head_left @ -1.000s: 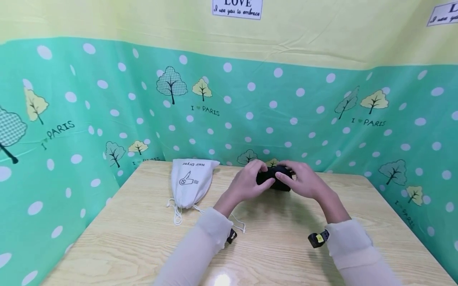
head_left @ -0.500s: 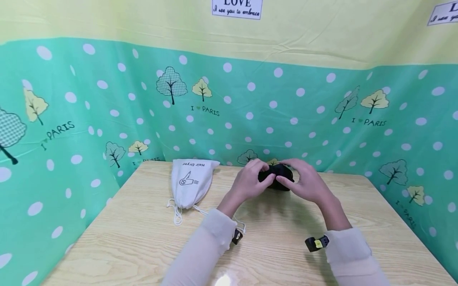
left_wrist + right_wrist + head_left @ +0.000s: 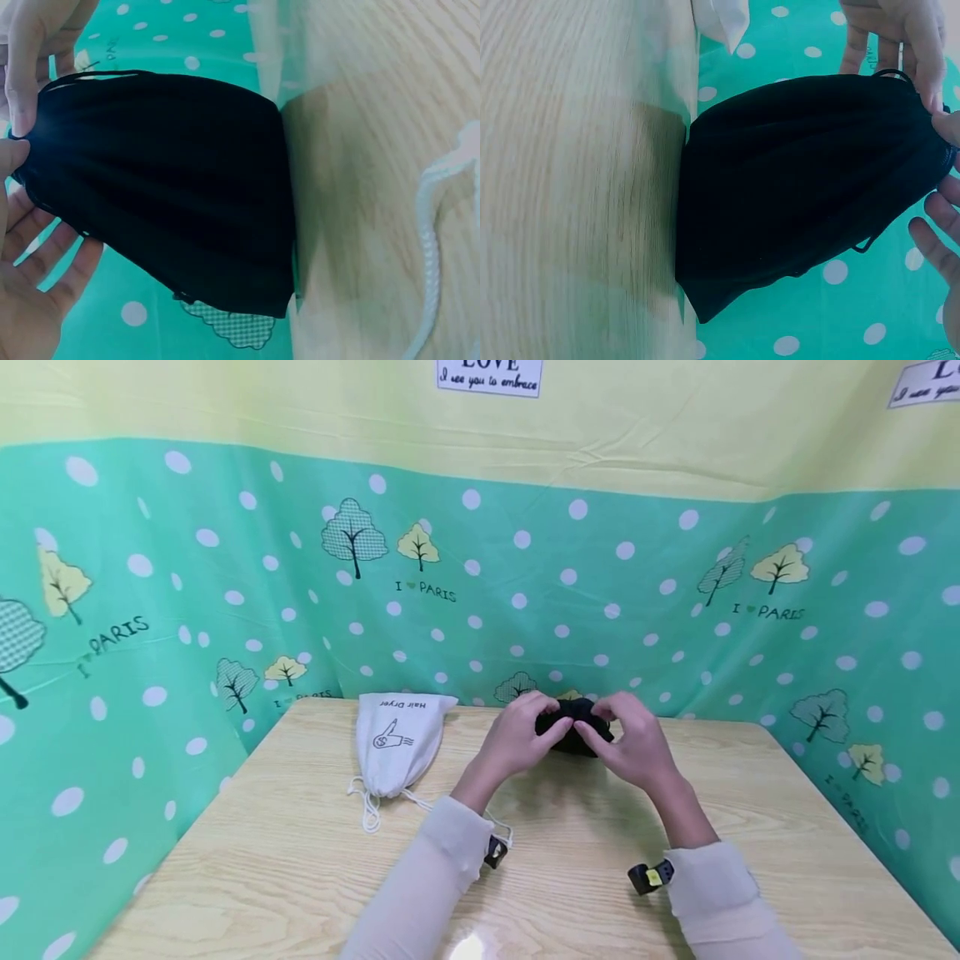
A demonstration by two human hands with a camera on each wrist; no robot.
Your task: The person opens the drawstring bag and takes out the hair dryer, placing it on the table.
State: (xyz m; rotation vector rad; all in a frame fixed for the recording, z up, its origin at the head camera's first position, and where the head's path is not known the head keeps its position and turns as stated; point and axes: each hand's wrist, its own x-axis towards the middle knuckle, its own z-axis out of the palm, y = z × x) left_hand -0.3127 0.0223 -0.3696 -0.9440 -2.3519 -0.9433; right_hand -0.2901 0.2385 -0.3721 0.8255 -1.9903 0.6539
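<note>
Right hand [image 3: 636, 745] shifted inward; both hands [image 3: 516, 737] pinching gathered top of black bag [image 3: 172, 195].

Pale sleeves [image 3: 416, 893], soft cuffs [image 3: 459, 835], black wrist cameras [image 3: 639, 880], yellow patch [image 3: 654, 877] on the right one

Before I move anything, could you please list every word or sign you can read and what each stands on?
"Hair Dryer", upside down: pale drawstring bag.
"$"-like sign in its dryer drawing: too small to be sure.
"I (heart) PARIS", several times: curtain.
"LOVE", top cut off: middle panel.
"I see you to embrace": same panel.
"L" and "I see you", cut off: right-hand panel.
Black bag: nothing readable.
</note>
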